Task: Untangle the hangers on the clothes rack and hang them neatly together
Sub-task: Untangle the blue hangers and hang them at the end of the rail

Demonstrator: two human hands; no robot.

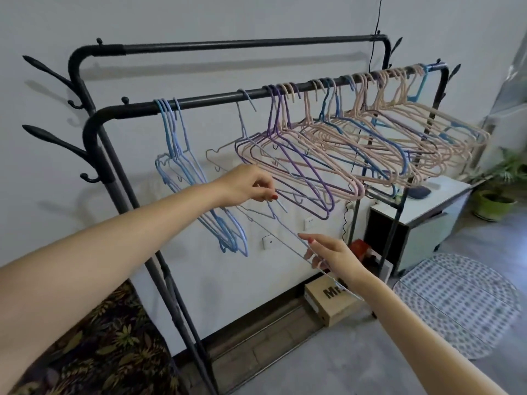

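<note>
A black clothes rack (216, 98) has two rails; hangers hang on the front one. Several blue hangers (182, 163) hang close together at its left end. A tangled mass of pink, purple and blue hangers (370, 138) fills the middle and right. A pale lilac hanger (285, 226) is off the rail, held tilted below the tangle. My left hand (251, 186) pinches it near the hook. My right hand (330, 255) holds its lower arm between thumb and fingers. Another pale hanger (242, 121) hangs alone beside the tangle.
A white cabinet (427, 223) stands behind the rack at the right, with a potted plant (496, 195) beyond it. A cardboard box (330, 303) and a patterned round mat (456, 306) lie on the grey floor. A dark floral rug (99, 346) lies at lower left.
</note>
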